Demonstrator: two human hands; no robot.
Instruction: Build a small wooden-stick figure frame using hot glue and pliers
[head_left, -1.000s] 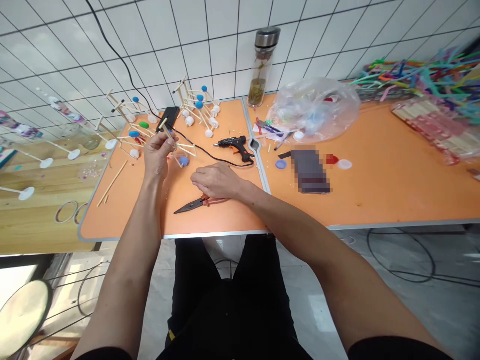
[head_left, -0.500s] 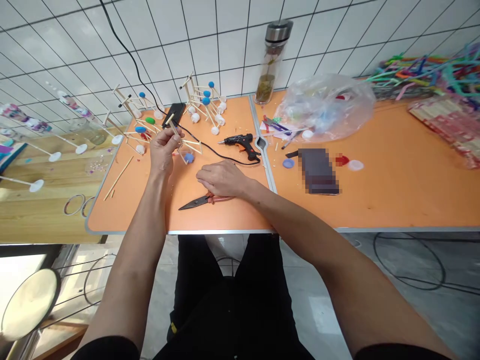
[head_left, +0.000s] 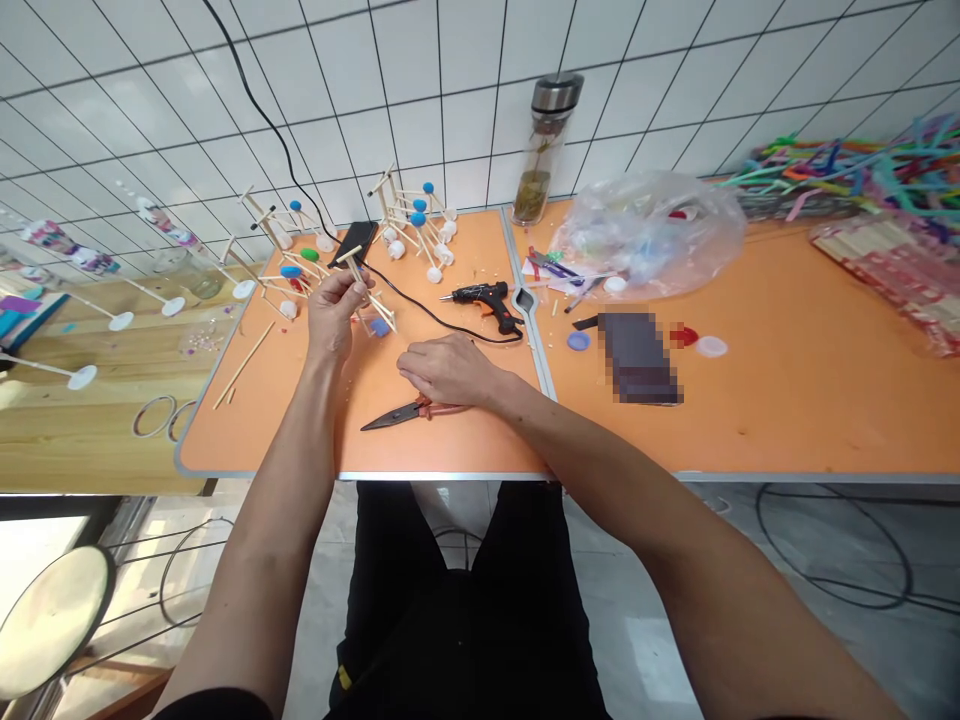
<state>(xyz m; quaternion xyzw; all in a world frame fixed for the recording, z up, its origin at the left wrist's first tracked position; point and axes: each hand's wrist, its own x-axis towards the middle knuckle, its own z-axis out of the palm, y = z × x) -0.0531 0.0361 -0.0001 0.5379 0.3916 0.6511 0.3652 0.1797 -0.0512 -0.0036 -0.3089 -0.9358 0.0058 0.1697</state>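
Note:
My left hand (head_left: pixel 330 312) is raised above the orange table (head_left: pixel 450 440), fingers pinched on a small frame of wooden sticks (head_left: pixel 367 290) with a blue cap (head_left: pixel 380 327) at its lower end. My right hand (head_left: pixel 448 369) lies palm down on the red handles of a pair of pliers (head_left: pixel 397 412), whose dark jaws point left. A black glue gun (head_left: pixel 484 296) lies just beyond my right hand, its cord running left past the stick frame.
More stick models with blue, green and white caps (head_left: pixel 416 230) stand at the back left. A glass bottle (head_left: pixel 541 150), a clear plastic bag (head_left: pixel 649 232), a dark blurred object (head_left: pixel 637 355), loose caps and a heap of coloured pipe cleaners (head_left: pixel 847 165) lie to the right. Loose sticks (head_left: pixel 244 350) lie at the left.
The view has shifted slightly. My left hand keeps the stick frame, tilting it a little; my right hand stays on the pliers.

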